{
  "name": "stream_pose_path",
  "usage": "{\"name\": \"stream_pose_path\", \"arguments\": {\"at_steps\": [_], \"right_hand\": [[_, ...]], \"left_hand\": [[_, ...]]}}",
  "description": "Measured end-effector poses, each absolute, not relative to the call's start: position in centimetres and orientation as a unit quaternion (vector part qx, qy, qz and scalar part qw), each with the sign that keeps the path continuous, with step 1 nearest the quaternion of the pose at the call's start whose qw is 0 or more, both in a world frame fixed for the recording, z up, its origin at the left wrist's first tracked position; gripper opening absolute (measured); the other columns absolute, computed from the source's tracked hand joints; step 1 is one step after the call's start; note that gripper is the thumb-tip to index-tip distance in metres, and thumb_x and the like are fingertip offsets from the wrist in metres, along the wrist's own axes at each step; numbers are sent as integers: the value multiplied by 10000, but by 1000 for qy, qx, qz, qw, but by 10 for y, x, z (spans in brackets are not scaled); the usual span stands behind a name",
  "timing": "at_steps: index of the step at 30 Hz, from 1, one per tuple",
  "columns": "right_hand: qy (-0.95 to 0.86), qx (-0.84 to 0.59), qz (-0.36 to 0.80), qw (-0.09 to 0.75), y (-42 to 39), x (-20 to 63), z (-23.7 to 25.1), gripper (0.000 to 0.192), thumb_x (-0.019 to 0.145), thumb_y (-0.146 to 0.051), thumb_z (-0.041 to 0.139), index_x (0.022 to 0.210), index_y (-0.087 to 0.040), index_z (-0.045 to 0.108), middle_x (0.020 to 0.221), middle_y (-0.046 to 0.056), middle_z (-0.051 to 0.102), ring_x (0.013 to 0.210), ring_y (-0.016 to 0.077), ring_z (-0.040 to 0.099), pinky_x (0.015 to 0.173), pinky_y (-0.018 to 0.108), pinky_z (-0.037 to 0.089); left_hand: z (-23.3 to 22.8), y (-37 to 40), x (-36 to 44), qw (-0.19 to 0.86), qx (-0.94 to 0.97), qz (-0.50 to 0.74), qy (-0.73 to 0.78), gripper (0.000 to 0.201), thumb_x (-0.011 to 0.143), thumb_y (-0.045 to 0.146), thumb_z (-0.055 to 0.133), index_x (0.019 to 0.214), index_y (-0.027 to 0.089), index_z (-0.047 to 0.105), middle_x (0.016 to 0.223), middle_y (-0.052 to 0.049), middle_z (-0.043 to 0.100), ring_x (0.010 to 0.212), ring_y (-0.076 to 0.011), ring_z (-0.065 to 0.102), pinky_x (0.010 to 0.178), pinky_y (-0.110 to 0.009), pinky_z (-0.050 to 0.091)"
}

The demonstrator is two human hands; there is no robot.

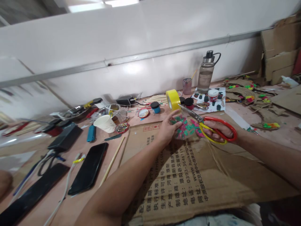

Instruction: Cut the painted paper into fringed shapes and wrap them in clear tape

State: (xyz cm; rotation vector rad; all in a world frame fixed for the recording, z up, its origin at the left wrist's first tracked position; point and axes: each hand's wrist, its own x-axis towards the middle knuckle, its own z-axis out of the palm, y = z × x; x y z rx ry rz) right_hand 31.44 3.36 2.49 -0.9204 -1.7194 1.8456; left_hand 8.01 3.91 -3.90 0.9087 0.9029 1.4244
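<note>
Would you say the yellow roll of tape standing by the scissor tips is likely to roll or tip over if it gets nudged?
Probably yes. The yellow tape roll stands on its edge on the table, so a sideways nudge could tip it flat, and a push along its rim would likely set it rolling. It looks light, so the scissors beside it could shift it easily.

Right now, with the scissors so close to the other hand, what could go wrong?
1. The scissors in the right hand point toward the left hand; a slip might nick its fingers.
2. The blades could tear the green and pink piece that the left hand holds.
3. The blade tips reach the yellow tape roll and might knock it.
</note>
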Motion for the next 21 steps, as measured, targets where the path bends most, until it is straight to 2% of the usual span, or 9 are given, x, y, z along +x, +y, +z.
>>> {"name": "stream_pose_path", "arguments": {"at_steps": [3, 8, 12, 16, 21], "right_hand": [[-629, -338, 665, 217, 35, 315, 26, 538, 862, -665, 620, 638, -187, 512, 456, -60, 418, 336, 40, 312, 320, 153, 244], [-624, -338, 679, 189, 39, 315, 22, 489, 831, -631, 656, 666, -193, 515, 475, -67, 412, 349, 44, 315, 316, 150, 258], [-630, -329, 675, 197, 39, 311, 21, 457, 829, -606, 685, 742, -203, 489, 554, -58, 481, 369, 39, 354, 331, 148, 285], [-641, -328, 660, 212, 36, 304, 23, 438, 817, -601, 709, 827, -215, 502, 576, -61, 508, 378, 48, 363, 341, 165, 308], [-656, -402, 591, 240, 36, 302, 19, 457, 769, -551, 778, 1023, -215, 602, 654, -43, 613, 409, 66, 416, 353, 187, 305]], "left_hand": [[-35, 37, 78, 594, 390, 587, 388, 492, 621, 233, 907, 1088, 204, 755, 1039, -48, 748, 806, -138, 684, 787, -279, 565], [-29, 36, 72, 634, 377, 566, 370, 522, 582, 345, 947, 1047, 184, 773, 923, -49, 760, 717, -138, 678, 711, -273, 554], [-27, 38, 68, 644, 348, 575, 367, 435, 602, 448, 924, 911, 181, 775, 919, -50, 750, 667, -142, 665, 622, -267, 528], [-28, 41, 71, 632, 328, 602, 362, 398, 537, 408, 963, 758, 162, 742, 809, -30, 726, 674, -125, 643, 648, -242, 516], [-27, 39, 75, 618, 339, 603, 373, 400, 527, 395, 970, 681, 154, 690, 692, 0, 672, 645, -99, 589, 661, -229, 480]]}}
